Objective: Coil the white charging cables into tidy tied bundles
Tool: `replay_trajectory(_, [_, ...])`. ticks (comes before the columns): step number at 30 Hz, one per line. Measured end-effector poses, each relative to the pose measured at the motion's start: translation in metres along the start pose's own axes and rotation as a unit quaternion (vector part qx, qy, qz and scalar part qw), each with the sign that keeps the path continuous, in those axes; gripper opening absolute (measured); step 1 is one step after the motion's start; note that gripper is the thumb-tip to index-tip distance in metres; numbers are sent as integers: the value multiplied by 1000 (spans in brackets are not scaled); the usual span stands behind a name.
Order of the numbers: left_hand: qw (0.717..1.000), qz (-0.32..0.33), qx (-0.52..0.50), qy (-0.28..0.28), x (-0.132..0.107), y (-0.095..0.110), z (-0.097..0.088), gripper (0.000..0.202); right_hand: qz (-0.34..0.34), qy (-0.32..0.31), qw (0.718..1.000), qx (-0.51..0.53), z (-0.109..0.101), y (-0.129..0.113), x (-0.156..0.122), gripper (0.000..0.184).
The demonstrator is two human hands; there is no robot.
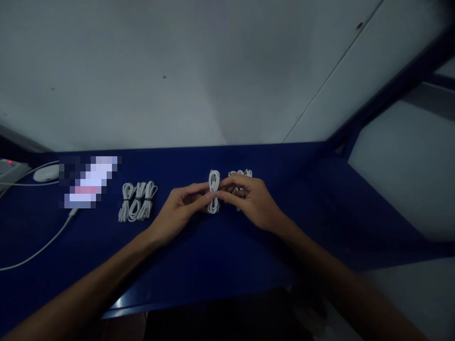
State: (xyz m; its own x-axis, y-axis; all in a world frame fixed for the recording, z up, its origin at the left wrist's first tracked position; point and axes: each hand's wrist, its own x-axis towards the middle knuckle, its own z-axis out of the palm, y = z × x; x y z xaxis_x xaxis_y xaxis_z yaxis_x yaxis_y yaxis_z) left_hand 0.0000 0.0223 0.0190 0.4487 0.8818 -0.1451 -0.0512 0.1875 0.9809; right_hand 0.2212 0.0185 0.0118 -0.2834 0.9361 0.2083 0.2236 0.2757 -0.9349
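Note:
A coiled white cable (213, 179) stands upright between my two hands, pinched at its waist into a figure-eight shape. My left hand (181, 203) grips it from the left, thumb in front and fingers behind. From the right, my right hand (254, 196) holds the same cable between thumb and fingers. Partly hidden behind my right hand lie more white cable bundles (245, 173). To the left of my left hand, several white cable bundles (138, 201) lie side by side, bound at the middle with dark ties.
At the left, a phone (90, 182) with a blurred, lit screen has a white cord (53, 248) plugged into it. A white rounded object (46, 173) and a power strip (12, 168) with a red light are beyond. The blue table (199, 265) meets a pale wall (177, 94).

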Motion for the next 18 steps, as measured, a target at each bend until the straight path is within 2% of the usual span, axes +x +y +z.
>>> replay_trajectory(5, [1000,8,2,8,-2,2,3,32,-9,8,1000,2,0,-1,-2,24])
replay_trajectory(9, [1000,-4,-6,10,-2,2,3,32,-40,20,998,-37,1,-1,-1,28])
replay_trajectory(15, [999,-6,10,43,-1,-2,1,44,-122,56,980,-150,2,0,-1,18])
replay_trajectory(18, [999,2,14,41,0,-3,-1,43,-128,48,975,-174,2,-2,-1,12])
